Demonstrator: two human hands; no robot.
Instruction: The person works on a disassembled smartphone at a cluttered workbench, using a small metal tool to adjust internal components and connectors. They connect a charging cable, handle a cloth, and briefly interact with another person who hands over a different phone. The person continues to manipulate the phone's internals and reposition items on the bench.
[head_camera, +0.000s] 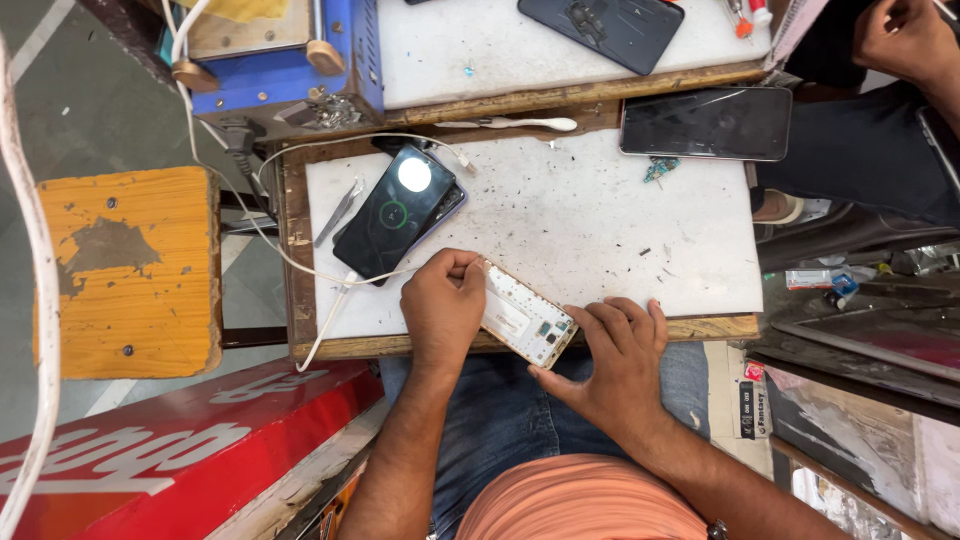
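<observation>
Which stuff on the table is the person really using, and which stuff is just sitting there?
In use:
left hand, pinching the top end of the opened white phone
right hand, steadying its lower end

Just lying about:
black phone on a white cable
tweezers
dark phone at the board's far right corner
blue machine
yellow stool

Four phones (400, 212), one tweezers (338, 212), two hands (442, 305)
</observation>
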